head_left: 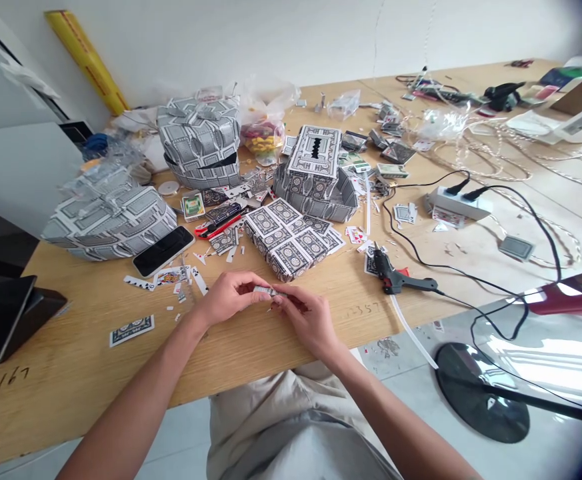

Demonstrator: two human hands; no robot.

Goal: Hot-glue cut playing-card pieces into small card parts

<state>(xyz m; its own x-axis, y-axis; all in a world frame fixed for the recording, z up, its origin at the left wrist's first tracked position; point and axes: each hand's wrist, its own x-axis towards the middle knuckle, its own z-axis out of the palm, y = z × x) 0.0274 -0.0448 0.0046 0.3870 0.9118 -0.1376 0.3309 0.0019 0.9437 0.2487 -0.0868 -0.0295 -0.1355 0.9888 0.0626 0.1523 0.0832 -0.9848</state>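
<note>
Close to the table's front edge, my left hand [233, 295] and my right hand [308, 317] meet with fingers pinched on a small folded playing card [265, 291]. The fingers cover most of it. Just beyond them lies a flat box covered in patterned card backs [291, 237]. To the right, a black hot glue gun [395, 275] with an orange trigger rests on the table, a white glue stick [413, 333] hanging below it. A single playing card [131, 331] lies face down on the left.
Woven card baskets [201, 143] [113, 223] stand at the back left, near a phone [163, 251]. A card-covered box with a slot [315, 150] sits in a card tray [343, 200]. A red utility knife [219, 227] lies among scraps. Black cables run from a power strip [458, 203].
</note>
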